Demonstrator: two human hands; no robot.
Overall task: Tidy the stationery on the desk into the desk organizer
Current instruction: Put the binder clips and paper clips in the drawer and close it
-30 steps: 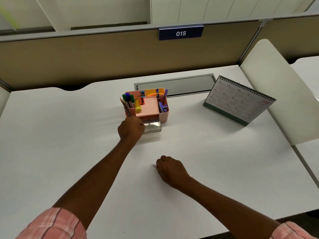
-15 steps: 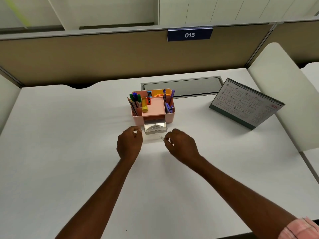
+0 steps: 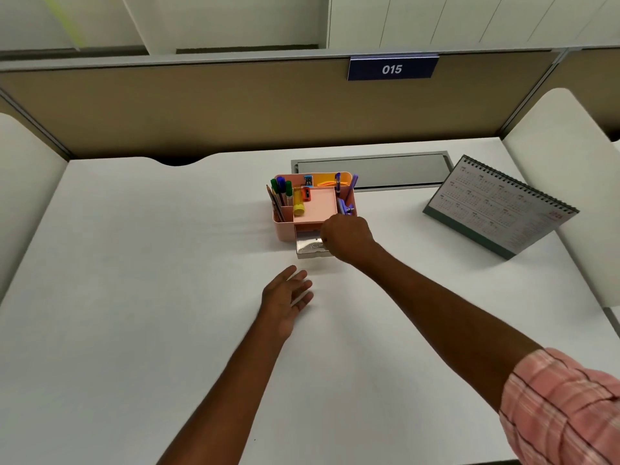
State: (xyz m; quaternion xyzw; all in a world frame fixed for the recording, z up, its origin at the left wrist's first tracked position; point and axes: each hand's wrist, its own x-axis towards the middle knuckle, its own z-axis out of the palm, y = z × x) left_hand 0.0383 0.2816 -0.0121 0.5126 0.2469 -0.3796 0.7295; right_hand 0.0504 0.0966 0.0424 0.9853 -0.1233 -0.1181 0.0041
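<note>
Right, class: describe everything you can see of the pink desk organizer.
The pink plastic desk organizer is a rounded box standing upright on the white desk, with compartments holding pens and markers around a flat pink centre tray. A clear drawer is pulled out at its front. The right hand, closed, is over the drawer and the organizer's front right corner.

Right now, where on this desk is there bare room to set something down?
Bare desk runs left of the pink organizer and along the near edge around the open left hand. A strip lies free between organizer and calendar. It is crowded at the pulled-out drawer, where the right hand is closed.
</note>
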